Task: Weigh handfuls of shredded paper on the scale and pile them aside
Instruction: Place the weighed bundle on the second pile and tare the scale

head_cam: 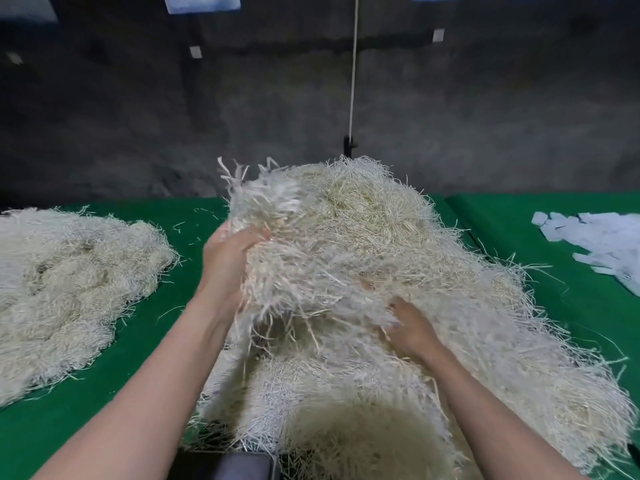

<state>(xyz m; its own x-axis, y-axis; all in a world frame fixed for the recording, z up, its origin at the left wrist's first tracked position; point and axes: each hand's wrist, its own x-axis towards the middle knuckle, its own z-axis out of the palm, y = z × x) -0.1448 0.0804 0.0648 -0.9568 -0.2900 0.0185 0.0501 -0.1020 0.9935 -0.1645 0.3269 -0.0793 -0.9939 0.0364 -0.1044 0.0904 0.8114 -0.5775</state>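
Green table; left hand grips shredded paper; right hand half-buried.

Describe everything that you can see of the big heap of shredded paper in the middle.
The big heap is thin cream-white paper strips, tangled like straw. It lies on the green cloth, highest at the back, spreading to the near edge, up to a dark object. Loose strips stick out. The left hand holds a bunch at its left side; the right hand digs into its middle.

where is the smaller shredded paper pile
The smaller pile lies far left in the head view on the green cloth, apart from the big central heap.
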